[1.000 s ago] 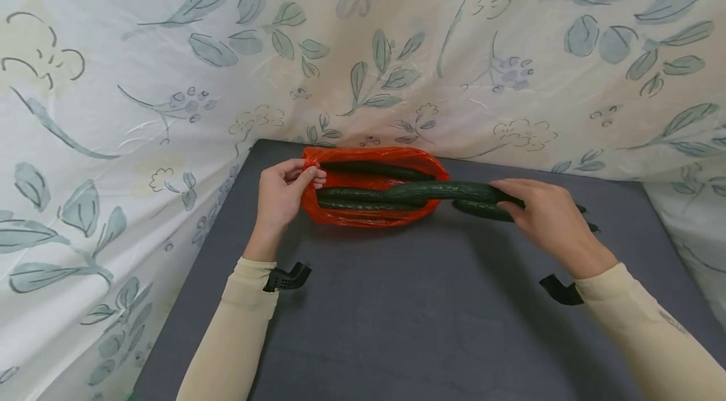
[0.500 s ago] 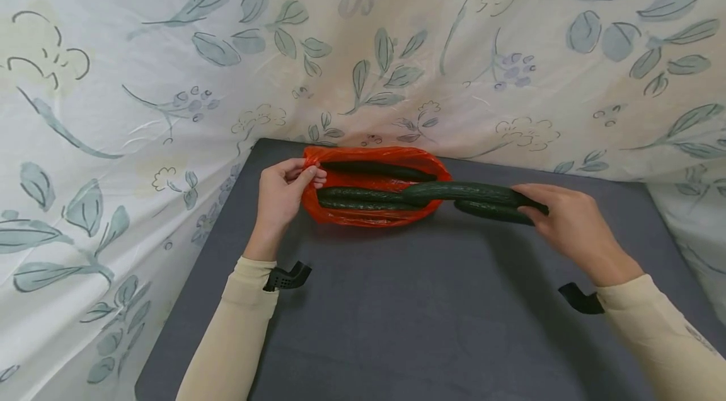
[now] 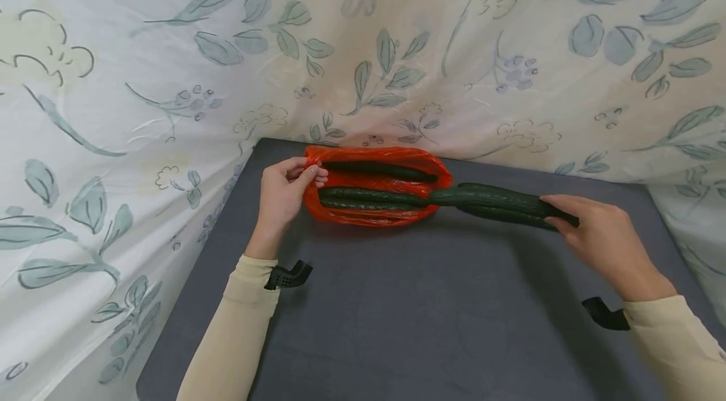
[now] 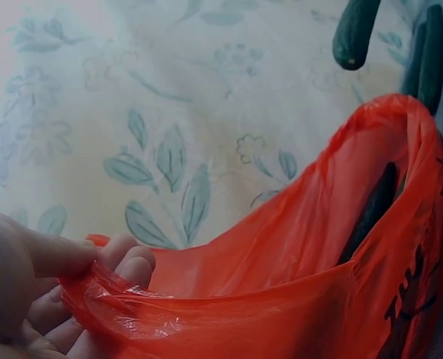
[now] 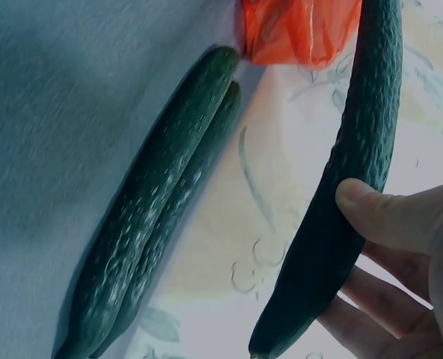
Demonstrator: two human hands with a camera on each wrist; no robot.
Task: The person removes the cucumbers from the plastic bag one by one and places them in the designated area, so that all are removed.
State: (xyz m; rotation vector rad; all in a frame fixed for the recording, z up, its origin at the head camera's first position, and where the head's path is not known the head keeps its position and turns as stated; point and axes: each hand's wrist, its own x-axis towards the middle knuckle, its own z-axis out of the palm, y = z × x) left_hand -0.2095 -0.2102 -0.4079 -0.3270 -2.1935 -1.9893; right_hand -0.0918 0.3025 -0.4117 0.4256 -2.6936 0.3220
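In the head view my left hand (image 3: 280, 199) pinches the rim of a red plastic bag (image 3: 363, 152) near its left end, keeping its mouth spread. Inside the bag lie dark green cucumbers (image 3: 371, 197), one along the back and at least one in front. My right hand (image 3: 604, 234) holds another cucumber (image 5: 375, 97) near one end, thumb on one side and fingers on the other. This cucumber is raised off the table, its far end close to the bag's right edge. Below it, two cucumbers (image 5: 147, 209) rest side by side on the table, partly hidden in the head view.
The dark grey table (image 3: 386, 300) reaches toward the front. A pale floral cloth (image 3: 363, 60) hangs behind the table and down its left and right sides. Black wrist mounts (image 3: 289, 275) stick out from both sleeves.
My right hand has drawn to the right and slightly toward me with its cucumber, whose far end has moved from over the bag to its right edge. The left hand stays on the rim.
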